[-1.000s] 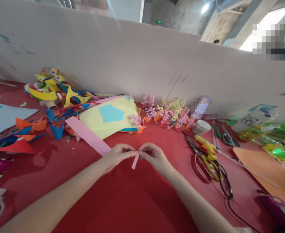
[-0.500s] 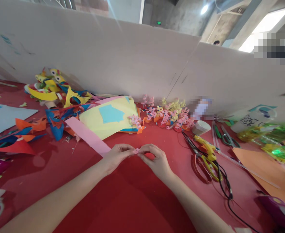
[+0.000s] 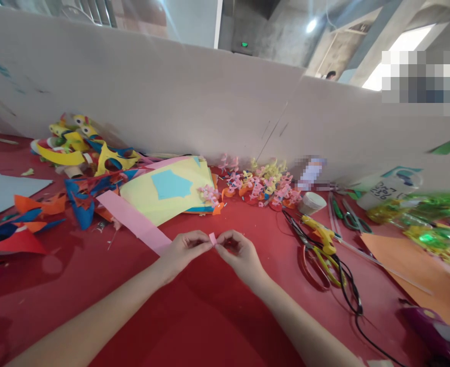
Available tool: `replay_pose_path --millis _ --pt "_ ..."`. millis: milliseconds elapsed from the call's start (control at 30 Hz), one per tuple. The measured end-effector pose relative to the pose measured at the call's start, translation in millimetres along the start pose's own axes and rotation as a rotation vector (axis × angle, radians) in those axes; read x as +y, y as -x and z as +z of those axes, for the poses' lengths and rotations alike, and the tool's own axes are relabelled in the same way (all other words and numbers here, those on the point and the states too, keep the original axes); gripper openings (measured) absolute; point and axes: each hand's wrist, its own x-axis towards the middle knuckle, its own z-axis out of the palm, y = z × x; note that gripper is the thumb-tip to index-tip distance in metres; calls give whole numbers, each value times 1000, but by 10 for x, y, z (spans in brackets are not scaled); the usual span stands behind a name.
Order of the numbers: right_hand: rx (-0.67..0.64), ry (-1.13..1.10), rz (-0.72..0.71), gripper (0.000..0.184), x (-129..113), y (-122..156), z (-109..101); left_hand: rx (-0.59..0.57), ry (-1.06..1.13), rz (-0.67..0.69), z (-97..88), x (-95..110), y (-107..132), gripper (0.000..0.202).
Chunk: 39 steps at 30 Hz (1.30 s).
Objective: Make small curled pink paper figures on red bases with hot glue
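Both hands meet over the red table (image 3: 209,306), pinching a small pink paper strip (image 3: 212,238) between their fingertips. My left hand (image 3: 182,250) grips it from the left with curled fingers. From the right, my right hand (image 3: 240,252) pinches the same strip, which is folded or rolled down to a short stub. A long pink paper band (image 3: 133,220) lies just left of my left hand.
Yellow and blue sheets (image 3: 167,188) and colourful paper scraps (image 3: 79,168) lie at the back left. Small curled paper pieces (image 3: 263,183) sit by the white partition (image 3: 171,97). Scissors (image 3: 317,244), a tape roll (image 3: 312,203), an orange sheet (image 3: 416,275) and a black cable (image 3: 357,306) lie right.
The pink strip hung long from the fingers a second ago; now only a short stub shows between both hands. The view has shifted slightly.
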Motion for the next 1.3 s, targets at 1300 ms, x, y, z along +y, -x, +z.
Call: replay_pose_path --millis 1300 --pt "37 143 -92 6 39 -15 -68 24 -435 225 10 -3 5 16"
